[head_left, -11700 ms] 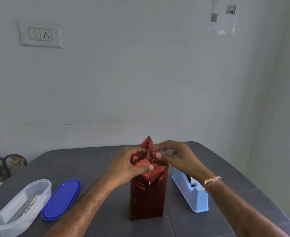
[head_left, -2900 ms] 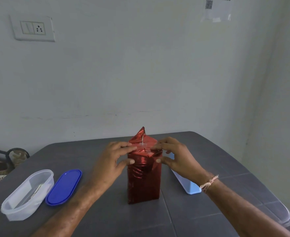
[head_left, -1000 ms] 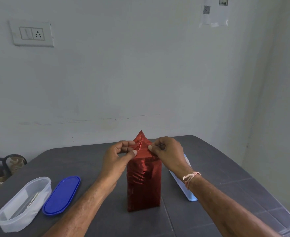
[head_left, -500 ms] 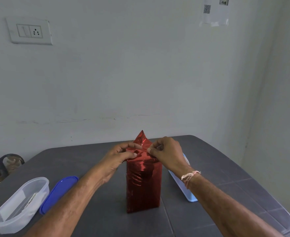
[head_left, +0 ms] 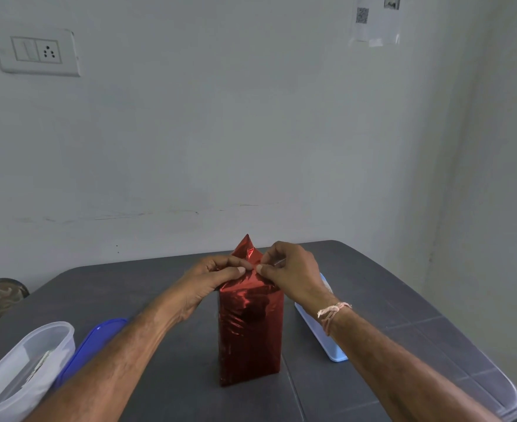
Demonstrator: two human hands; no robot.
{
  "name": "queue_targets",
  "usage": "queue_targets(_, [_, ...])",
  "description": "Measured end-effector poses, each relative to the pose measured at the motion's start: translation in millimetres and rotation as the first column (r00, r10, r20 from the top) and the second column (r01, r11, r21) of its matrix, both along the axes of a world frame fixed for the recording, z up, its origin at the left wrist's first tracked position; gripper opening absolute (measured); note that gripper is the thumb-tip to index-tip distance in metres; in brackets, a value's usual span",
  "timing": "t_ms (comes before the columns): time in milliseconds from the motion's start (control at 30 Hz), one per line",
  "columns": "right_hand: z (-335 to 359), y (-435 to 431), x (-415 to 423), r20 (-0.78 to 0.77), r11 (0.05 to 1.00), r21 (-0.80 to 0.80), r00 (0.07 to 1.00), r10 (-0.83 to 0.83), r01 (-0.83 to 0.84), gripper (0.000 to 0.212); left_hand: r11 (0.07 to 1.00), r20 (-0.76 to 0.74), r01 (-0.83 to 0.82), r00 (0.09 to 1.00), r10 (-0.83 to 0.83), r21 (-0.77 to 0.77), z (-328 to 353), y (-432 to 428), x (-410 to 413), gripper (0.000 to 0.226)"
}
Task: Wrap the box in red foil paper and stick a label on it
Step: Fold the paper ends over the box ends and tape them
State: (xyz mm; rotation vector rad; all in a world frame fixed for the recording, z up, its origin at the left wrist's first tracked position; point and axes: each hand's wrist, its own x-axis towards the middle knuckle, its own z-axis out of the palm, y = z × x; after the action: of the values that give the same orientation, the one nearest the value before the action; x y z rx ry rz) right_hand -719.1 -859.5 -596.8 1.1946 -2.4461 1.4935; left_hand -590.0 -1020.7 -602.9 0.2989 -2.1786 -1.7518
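The box (head_left: 250, 330) is standing upright on the dark surface (head_left: 373, 284), directly beneath both hands and sheathed all round in red foil (head_left: 261, 284). The left hand (head_left: 211, 278) is pinching the gathered foil at the top edge, thumb and forefinger curled onto it. The right hand (head_left: 293, 275) is doing the same from the other side, so the two thumbs are nearly meeting over the near edge. Just beyond the fingertips a pointed flap (head_left: 246, 248) is sticking up, not yet folded down.

From where I'm watching, the foil is looking thin, slick and crinkly. It is taking creases along the box's front, and I'd guess it would spring back or tear at a corner if tugged. It wants gripping by the folded edges close to the box, not by the flap's tip. The box seems light, and tall for its footprint, so pressing sideways at the top could be tipping it; steadying it lower on the body would be safer.

A pale blue dispenser (head_left: 327, 339) is lying just under the right wrist. A clear tub (head_left: 22, 367) and blue lid (head_left: 92, 345) are sitting outside the left forearm. No label is showing on the faces I can see.
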Motion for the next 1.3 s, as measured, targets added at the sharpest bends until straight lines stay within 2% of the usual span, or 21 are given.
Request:
queue_targets(133, [2, -2, -1, -0.022, 0.999, 0.035, 1.000, -0.013, 0.014, 0.014, 0.999, -0.015, -0.045, 0.999, 0.045, 0.004, -3, -2, -4, 0.023])
queue_targets(267, [3, -2, -2, -0.021, 0.999, 0.051, 1.000, -0.006, 0.008, 0.014, 0.988, 0.060, -0.134, 0.990, 0.129, 0.080, -8, -8, -8, 0.079])
queue_targets(367, [3, -3, -2, -0.016, 0.999, 0.046, 1.000, 0.002, -0.001, 0.014, 0.990, 0.102, -0.123, 0.988, 0.116, 0.066, -6, -11, -13, 0.092])
queue_targets(467, [3, -3, -2, -0.022, 0.999, 0.045, 1.000, 0.016, -0.015, 0.013, 0.996, 0.120, -0.084, 0.989, 0.081, 0.021, -3, -10, -16, 0.078])
queue_targets(633, [2, -5, -2, -0.019, 0.998, 0.044, 0.999, 0.039, -0.038, 0.012, 0.991, 0.196, -0.127, 0.972, 0.132, -0.038, 4, -10, -17, 0.058])
queue_targets(900, [-1, -8, -5, 0.000, 0.998, 0.015, 0.998, 0.067, -0.067, 0.010, 0.974, 0.189, -0.186, 0.969, 0.160, 0.129, 0, -10, -17, 0.050])
queue_targets(1067, [-1, -9, -4, 0.051, 0.996, -0.002, 0.994, 0.093, -0.093, 0.008, 0.959, 0.163, -0.244, 0.962, 0.221, 0.141, -5, -8, -17, 0.030])
queue_targets(1167, [0, -8, -9, 0.174, 0.987, -0.077, 0.973, 0.153, -0.141, 0.011, 0.954, 0.143, -0.264, 0.959, 0.244, 0.140, -6, -6, -17, 0.030])
queue_targets(1300, [-5, 15, -20, 0.429, 0.936, -0.314, 0.855, 0.290, -0.160, 0.016, 0.946, 0.124, -0.296, 0.952, 0.280, 0.134, -8, 0, -17, 0.021])
